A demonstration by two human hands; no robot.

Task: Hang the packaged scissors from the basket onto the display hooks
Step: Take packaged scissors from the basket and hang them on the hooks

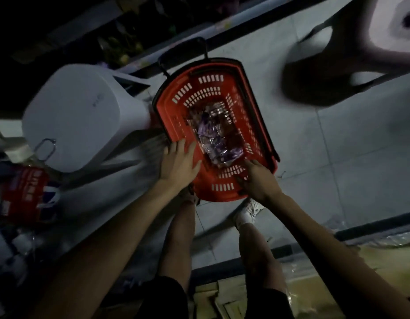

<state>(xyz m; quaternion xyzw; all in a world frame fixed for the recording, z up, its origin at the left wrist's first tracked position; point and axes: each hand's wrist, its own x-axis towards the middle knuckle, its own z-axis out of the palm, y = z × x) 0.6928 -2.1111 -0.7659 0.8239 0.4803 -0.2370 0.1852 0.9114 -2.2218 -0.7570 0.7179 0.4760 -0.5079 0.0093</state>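
Observation:
A red plastic basket (224,192) with black handles stands on the tiled floor below me. Several clear packets with purple scissors (213,137) lie in its bottom. My left hand (180,163) rests with spread fingers on the basket's near left rim. My right hand (260,180) reaches into the near right corner with its fingers curled over the rim; its fingertips are hidden. No display hooks show in this dark view.
A white plastic stool (82,118) stands left of the basket, touching it. Another white stool (360,40) is at the far right. A second red basket (24,192) sits at the left edge. Dark shelving runs along the top. My legs and shoes are under the basket.

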